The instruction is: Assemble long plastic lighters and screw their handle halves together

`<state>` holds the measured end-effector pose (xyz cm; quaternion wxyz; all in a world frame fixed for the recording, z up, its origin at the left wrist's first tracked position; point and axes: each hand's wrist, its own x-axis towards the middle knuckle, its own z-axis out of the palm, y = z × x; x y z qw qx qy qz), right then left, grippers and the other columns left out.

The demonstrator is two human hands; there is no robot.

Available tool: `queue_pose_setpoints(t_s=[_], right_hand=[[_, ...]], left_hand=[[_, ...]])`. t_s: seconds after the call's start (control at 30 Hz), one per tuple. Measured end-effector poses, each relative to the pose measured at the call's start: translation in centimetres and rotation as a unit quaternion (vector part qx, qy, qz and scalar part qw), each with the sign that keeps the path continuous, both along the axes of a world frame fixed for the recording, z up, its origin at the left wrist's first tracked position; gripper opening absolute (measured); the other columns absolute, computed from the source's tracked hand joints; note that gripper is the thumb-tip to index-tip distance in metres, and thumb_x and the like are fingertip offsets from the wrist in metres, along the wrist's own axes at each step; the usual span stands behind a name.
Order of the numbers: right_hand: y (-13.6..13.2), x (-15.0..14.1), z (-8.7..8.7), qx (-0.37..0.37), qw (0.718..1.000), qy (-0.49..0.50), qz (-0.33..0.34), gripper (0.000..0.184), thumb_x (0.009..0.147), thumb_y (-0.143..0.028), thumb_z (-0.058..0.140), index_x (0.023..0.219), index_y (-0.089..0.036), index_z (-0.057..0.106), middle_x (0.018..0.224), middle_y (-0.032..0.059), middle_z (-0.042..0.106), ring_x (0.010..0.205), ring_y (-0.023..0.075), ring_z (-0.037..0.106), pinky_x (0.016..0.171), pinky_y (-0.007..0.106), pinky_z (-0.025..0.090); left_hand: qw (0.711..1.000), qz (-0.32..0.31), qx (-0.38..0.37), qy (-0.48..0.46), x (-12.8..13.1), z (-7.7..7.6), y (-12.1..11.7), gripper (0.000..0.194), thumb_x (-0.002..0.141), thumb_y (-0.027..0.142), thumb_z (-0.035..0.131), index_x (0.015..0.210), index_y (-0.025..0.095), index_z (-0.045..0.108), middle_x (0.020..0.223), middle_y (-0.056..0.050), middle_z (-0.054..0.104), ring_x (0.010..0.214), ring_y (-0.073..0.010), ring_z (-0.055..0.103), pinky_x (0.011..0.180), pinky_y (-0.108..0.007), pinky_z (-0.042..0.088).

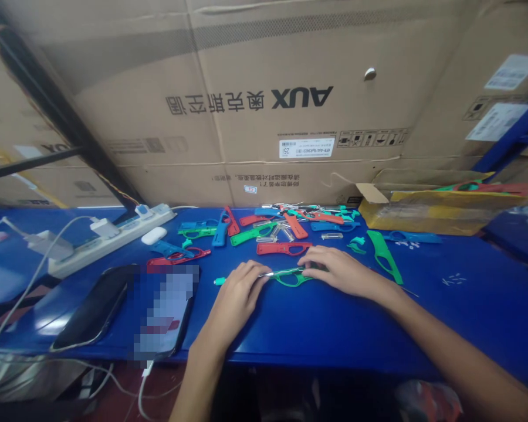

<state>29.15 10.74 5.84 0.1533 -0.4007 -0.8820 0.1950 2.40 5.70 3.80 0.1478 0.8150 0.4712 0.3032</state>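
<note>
L hand (240, 288) fingers pinch metal rod (268, 274), R hand (337, 271) fingers grasp green casing (290, 272) at its right; both lie approx. left-right, rod at casing's left end.

1. On the big carton (246, 53) facing me, upside down: "AUX" and "奥克斯空调"
2. Lower on it, also inverted: "师傅您辛苦了!" and a smaller line I read as "请在搬运时对我温柔些"
3. On its white label (307, 148): "25" and a code starting "KFR", the rest too small for me
4. Beside that, a row of handling symbols (373, 139)
5. On the left carton (77, 170), a smaller "AUX"
6. On the right-hand stickers (514, 72), barcodes and print I can't make out
</note>
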Motion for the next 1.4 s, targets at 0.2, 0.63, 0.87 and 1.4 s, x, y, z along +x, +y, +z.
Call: queue_pose_setpoints(t_s=[0.2,0.63,0.87,1.4], right_hand=[[0.1,0.1,0.0,0.010,1.000,-0.004,0.007,0.021,0.100,-0.037,0.055,0.110,-0.026,0.070,0.112,0.0045,0.068,0.106,0.0222,0.063,0.092,0.038,0.049],[-0.1,0.0,0.7,0.006,0.999,0.035,0.002,0.018,0.101,-0.033,0.053,0.100,-0.024,0.069,0.099,0.0023,0.072,0.090,0.0185,0.064,0.084,0.034,0.049],[-0.2,0.1,0.9,-0.022,0.998,0.062,-0.005,0.021,0.098,-0.037,0.057,0.109,-0.023,0.067,0.090,0.0015,0.069,0.075,0.0156,0.059,0.070,0.029,0.045],[-0.4,0.0,1.8,-0.112,0.988,0.109,0.002,0.018,0.097,-0.036,0.058,0.093,-0.020,0.065,0.082,-0.0001,0.071,0.074,0.0143,0.063,0.070,0.027,0.045]], left_hand=[[1.000,-0.014,0.003,0.007,0.0,-0.2,0.1,0.016,0.102,0.024,0.050,0.107,0.023,0.065,0.110,-0.006,0.066,0.103,-0.0219,0.062,0.093,-0.040,0.050],[0.999,-0.009,-0.005,-0.031,0.1,-0.5,0.1,0.016,0.103,0.028,0.048,0.108,0.022,0.062,0.109,-0.007,0.065,0.104,-0.0229,0.060,0.100,-0.047,0.048],[0.999,0.015,-0.001,-0.044,0.6,-0.5,0.0,0.017,0.104,0.027,0.045,0.108,0.022,0.060,0.114,-0.008,0.056,0.111,-0.0218,0.059,0.098,-0.037,0.050],[0.999,0.027,0.015,-0.043,0.2,-0.9,0.4,0.014,0.104,0.027,0.045,0.106,0.022,0.058,0.111,-0.007,0.062,0.107,-0.0220,0.058,0.098,-0.040,0.046]])
